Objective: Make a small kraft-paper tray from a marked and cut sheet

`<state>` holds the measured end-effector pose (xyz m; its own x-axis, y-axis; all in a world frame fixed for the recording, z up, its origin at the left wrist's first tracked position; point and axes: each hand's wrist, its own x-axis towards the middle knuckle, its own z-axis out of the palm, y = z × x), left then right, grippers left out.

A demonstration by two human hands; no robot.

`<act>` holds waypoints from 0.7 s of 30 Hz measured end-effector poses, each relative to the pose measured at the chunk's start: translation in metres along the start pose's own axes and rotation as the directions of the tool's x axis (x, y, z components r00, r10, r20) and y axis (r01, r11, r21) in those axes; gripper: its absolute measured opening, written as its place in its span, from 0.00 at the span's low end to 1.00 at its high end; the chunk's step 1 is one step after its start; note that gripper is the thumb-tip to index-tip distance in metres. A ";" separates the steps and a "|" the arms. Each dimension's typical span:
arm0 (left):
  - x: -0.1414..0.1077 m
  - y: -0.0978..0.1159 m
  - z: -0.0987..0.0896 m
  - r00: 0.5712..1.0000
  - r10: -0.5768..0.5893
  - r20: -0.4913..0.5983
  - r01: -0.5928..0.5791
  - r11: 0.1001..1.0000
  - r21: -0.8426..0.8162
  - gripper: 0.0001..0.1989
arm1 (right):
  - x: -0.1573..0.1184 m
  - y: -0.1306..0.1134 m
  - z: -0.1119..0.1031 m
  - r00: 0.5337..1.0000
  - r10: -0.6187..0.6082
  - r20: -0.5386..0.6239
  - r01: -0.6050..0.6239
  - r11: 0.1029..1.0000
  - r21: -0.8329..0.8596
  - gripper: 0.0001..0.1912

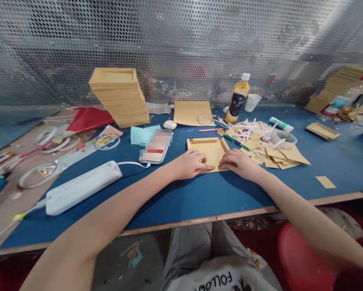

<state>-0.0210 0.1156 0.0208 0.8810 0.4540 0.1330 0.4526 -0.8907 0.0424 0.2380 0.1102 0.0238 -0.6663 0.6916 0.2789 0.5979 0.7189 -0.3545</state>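
Note:
In front of me on the blue table top lies a shallow brown cardboard tray [210, 152], its far and side walls folded up. My left hand [193, 163] grips its left side near the front corner, index finger stretched along the bottom. On the opposite side, my right hand [237, 163] has its fingers bent over the right wall near the front. Fingers partly cover both front corners. Just beyond the right hand are a dark green pen [236, 142] and a heap of cardboard pieces and white paper strips [254, 139].
A tall stack of cardboard trays [121, 101] stands back left. A phone [157, 147] is wired to a white power strip [84, 188]. A drink bottle [237, 99], paper cup [252, 102], cardboard sheet [191, 113], tape roll [284, 138] and single tray [322, 131] lie around.

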 end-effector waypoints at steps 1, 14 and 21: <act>0.000 0.000 0.000 1.000 0.001 0.001 -0.001 1.000 0.001 0.16 | 0.000 0.000 -0.005 0.997 0.028 -0.065 -0.025 0.999 0.042 0.08; 0.000 -0.004 0.002 1.000 0.010 -0.024 -0.011 0.999 -0.041 0.16 | -0.038 0.046 -0.054 0.774 0.630 0.059 -0.623 0.775 -0.103 0.16; -0.001 -0.008 0.005 1.000 0.004 -0.021 -0.006 0.997 -0.075 0.17 | -0.030 0.035 -0.055 0.765 0.640 0.076 -0.633 0.768 -0.096 0.11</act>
<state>-0.0248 0.1223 0.0155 0.8798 0.4497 0.1537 0.4360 -0.8925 0.1154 0.3035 0.1183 0.0515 -0.1607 0.9836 -0.0817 0.9238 0.1207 -0.3633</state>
